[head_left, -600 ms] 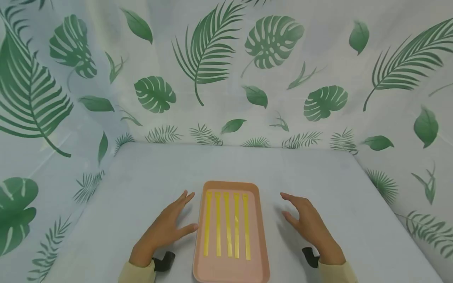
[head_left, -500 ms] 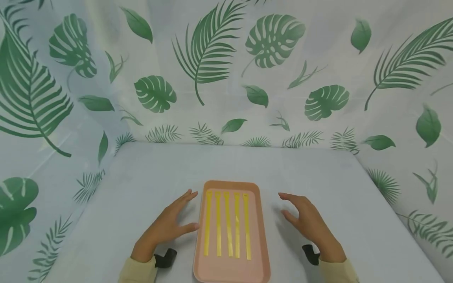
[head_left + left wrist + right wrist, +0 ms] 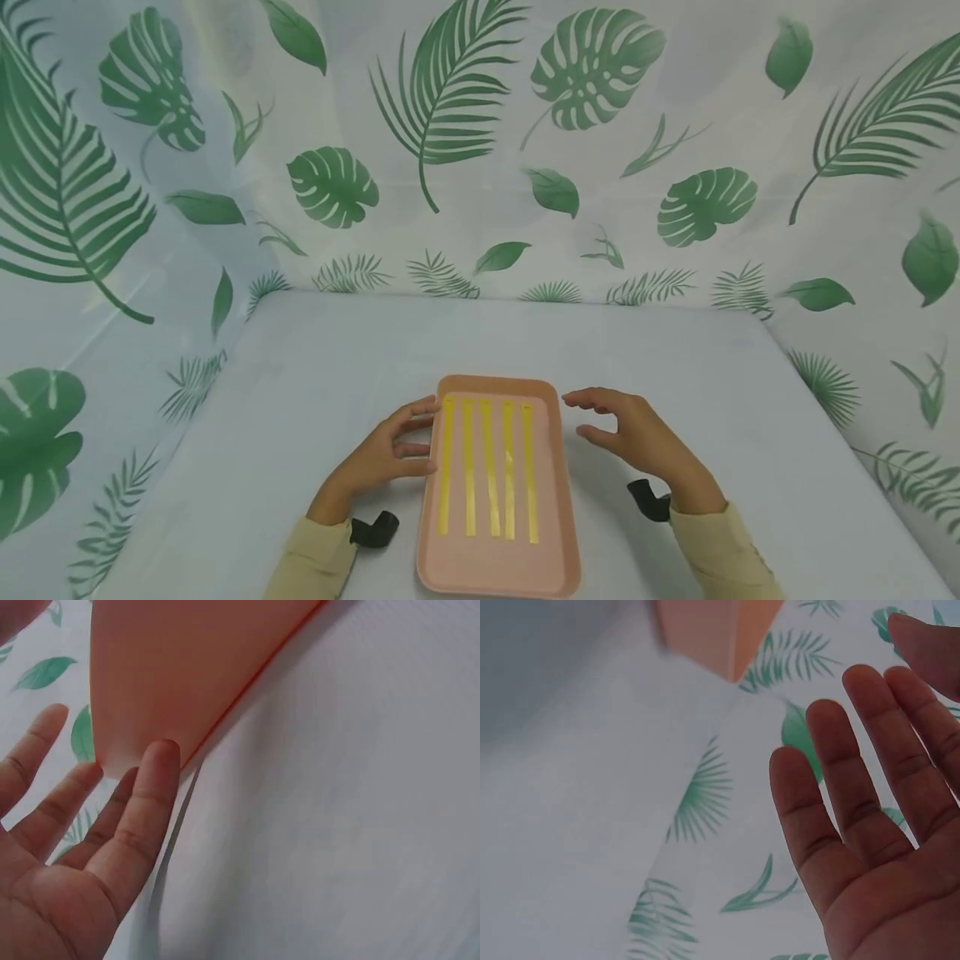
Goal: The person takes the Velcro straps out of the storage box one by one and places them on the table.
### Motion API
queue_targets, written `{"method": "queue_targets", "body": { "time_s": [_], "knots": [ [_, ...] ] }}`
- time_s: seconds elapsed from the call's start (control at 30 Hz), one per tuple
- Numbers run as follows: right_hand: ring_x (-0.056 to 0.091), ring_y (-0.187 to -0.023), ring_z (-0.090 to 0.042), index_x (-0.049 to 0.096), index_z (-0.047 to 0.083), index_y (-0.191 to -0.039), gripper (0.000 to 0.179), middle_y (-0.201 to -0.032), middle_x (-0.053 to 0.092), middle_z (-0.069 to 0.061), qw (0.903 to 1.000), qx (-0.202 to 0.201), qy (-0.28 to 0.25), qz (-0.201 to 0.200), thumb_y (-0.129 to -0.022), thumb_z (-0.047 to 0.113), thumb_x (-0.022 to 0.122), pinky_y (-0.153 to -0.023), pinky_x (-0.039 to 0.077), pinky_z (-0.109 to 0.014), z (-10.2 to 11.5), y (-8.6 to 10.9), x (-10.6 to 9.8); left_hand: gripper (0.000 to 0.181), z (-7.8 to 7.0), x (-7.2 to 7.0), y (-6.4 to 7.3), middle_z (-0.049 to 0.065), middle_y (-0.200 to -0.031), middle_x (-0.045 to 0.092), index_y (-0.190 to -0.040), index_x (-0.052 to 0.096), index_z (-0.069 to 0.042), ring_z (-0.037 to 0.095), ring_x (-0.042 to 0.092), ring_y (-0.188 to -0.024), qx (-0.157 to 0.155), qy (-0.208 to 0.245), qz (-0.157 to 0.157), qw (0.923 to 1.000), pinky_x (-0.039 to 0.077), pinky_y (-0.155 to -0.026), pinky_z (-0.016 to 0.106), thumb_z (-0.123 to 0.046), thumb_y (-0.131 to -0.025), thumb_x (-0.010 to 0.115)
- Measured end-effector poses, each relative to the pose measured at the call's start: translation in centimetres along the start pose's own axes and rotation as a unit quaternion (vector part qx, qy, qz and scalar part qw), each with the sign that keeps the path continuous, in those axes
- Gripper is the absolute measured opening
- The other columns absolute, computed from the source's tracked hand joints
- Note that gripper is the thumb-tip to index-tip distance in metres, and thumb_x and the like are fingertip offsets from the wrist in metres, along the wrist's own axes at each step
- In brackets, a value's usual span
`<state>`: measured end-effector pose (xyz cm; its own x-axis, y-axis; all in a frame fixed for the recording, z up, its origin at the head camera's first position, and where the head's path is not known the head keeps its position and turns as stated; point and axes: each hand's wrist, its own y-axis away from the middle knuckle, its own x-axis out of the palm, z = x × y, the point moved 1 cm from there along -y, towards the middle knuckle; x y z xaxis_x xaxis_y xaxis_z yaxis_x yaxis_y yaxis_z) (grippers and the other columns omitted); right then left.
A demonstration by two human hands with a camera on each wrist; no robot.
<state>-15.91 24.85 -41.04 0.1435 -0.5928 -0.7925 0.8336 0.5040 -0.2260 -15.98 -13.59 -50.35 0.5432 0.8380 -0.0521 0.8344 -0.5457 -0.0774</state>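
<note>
A pink rectangular tray (image 3: 495, 573) lies lengthwise in the head view. Several flat yellow strips (image 3: 490, 475), each with a wider end at the far side, lie side by side in it. My left hand (image 3: 378, 454) is at the tray's left side, fingers extended and fingertips at the rim. In the left wrist view its fingertips overlap the tray wall (image 3: 187, 667); whether they press on it I cannot tell. My right hand (image 3: 637, 429) hovers near the far right corner, fingers loosely bent, a small gap from the tray. The right wrist view shows the tray's corner (image 3: 701, 637) beyond the fingers.
The tray stands on a table with a white cover (image 3: 360, 350). A white curtain (image 3: 465, 192) printed with green leaves encloses the back and both sides. A black device (image 3: 375, 530) sits at the left wrist and another black device (image 3: 649, 500) at the right.
Both hands have moved inward and forward, closer to the tray's sides. The left fingertips have reached the left rim. The head view has shifted slightly; the strips lie as before.
</note>
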Motion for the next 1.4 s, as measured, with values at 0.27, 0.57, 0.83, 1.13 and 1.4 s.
{"method": "queue_targets", "body": {
  "time_s": [0.27,0.57,0.83,1.13,1.4],
  "knots": [
    [0.072,-0.109,-0.031,0.073,0.002,-0.129,0.037,-0.122,0.077,-0.007,0.9963,-0.054,-0.037,0.055,-0.093,-0.006,0.081,-0.096,0.062,-0.046,1.2,-3.8,0.6,0.08,0.5,0.1,0.0,0.028,-0.175,0.016,-0.158,0.04,0.014,0.058,0.035,-0.15,0.014,0.02,0.008,0.9997,0.059,-0.106,0.035,0.005,-0.091,0.083],
    [0.071,-0.108,-0.033,0.075,0.0,-0.124,0.028,-0.121,0.077,-0.012,0.9843,-0.077,-0.084,0.135,-0.097,-0.004,0.078,-0.096,0.061,-0.047,2.2,-7.9,2.1,0.081,1.3,0.0,0.1,0.03,-0.173,0.02,-0.157,0.04,0.014,0.057,0.038,-0.147,0.011,0.031,0.008,0.9994,0.057,-0.107,0.031,0.004,-0.089,0.085],
    [0.07,-0.114,-0.048,0.073,-0.009,-0.123,0.025,-0.125,0.074,-0.025,0.9572,-0.068,-0.181,0.215,-0.098,-0.009,0.072,-0.101,0.061,-0.046,1.8,-10.9,4.9,0.082,1.5,-0.3,-0.1,0.03,-0.172,0.024,-0.158,0.04,0.011,0.054,0.041,-0.147,0.003,0.037,0.006,0.9993,0.057,-0.108,0.034,0.006,-0.089,0.084],
    [0.072,-0.113,-0.035,0.076,-0.004,-0.124,0.026,-0.123,0.076,-0.013,0.94,-0.082,-0.173,0.282,-0.098,-0.008,0.073,-0.101,0.061,-0.038,2.2,-12.7,7.6,0.089,1.4,-0.5,-0.2,0.032,-0.169,0.029,-0.16,0.036,0.009,0.054,0.041,-0.149,-0.015,0.047,0.013,0.9987,0.056,-0.109,0.034,0.005,-0.086,0.087],
    [0.07,-0.103,-0.012,0.083,0.009,-0.119,0.022,-0.118,0.076,0.004,0.9349,-0.083,-0.121,0.323,-0.1,0.0,0.075,-0.096,0.061,-0.033,2.6,-13.9,9.6,0.091,1.4,-0.7,0.0,0.03,-0.17,0.029,-0.161,0.034,0.007,0.053,0.039,-0.151,-0.018,0.054,0.025,0.9981,0.055,-0.111,0.035,0.005,-0.087,0.087]
  ]
}}
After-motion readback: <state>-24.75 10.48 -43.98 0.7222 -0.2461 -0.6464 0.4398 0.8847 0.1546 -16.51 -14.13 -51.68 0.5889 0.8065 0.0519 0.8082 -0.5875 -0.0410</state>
